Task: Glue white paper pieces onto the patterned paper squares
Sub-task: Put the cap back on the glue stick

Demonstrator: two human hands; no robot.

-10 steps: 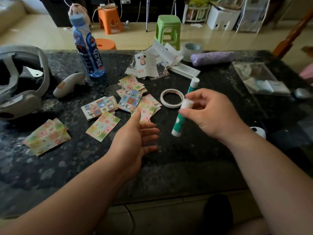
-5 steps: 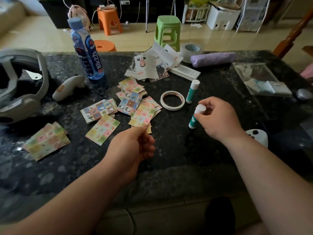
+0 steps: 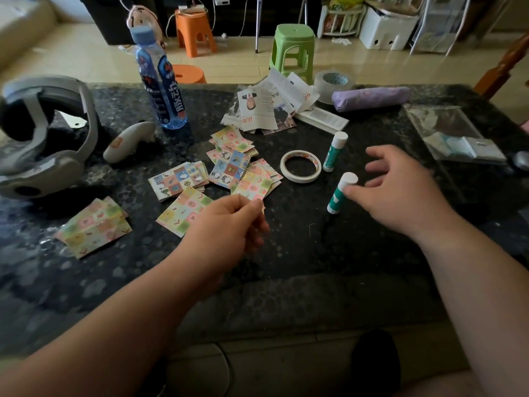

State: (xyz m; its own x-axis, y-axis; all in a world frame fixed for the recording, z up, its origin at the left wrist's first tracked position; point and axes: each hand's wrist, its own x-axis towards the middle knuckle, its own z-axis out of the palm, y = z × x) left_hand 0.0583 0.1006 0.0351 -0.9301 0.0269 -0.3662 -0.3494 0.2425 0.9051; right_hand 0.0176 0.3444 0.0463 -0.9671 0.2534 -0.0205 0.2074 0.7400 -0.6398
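Pinching a small pale paper scrap between thumb and forefinger, the left hand hovers over the near middle of the table, its grip clenched on that scrap — most of it hidden by the fingers. Patterned squares lie scattered just beyond it, with another stack off to the left. The right hand has a released grip, fingers spread — only its thumb touches the cap of a glue stick lying tilted on the table. A second glue stick and a tape ring lie just beyond.
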